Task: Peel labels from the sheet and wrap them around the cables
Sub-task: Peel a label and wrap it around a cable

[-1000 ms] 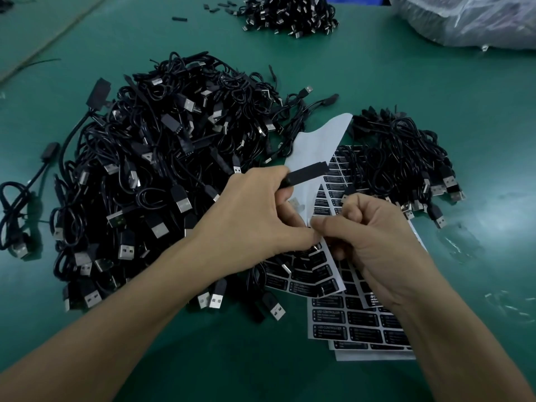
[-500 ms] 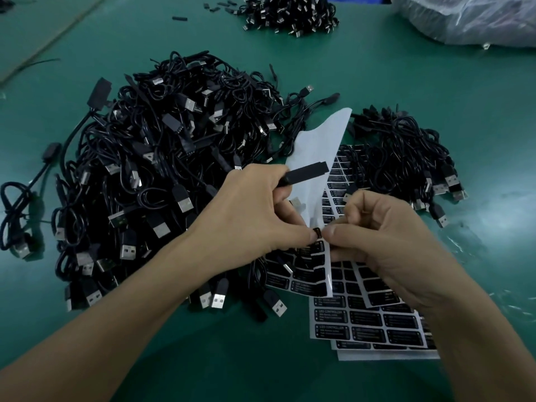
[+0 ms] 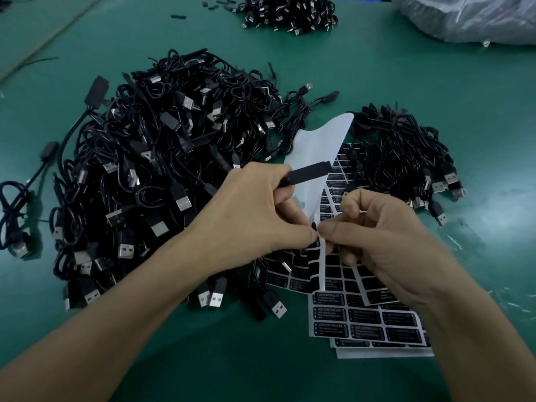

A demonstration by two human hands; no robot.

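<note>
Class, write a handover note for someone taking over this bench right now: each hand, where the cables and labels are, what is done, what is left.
Left hand grips one cable, its black end poking out; its thumb tip touches the lifted label sheet.
Right hand pinches a label at that sheet's edge.
More sheets lie flat under the right hand. The big cable pile sits left, a smaller pile right.
Done: peel started.
Left: finish peeling, wrap the label round the held cable, work through the piles. Which cables are already labelled cannot be told.
</note>
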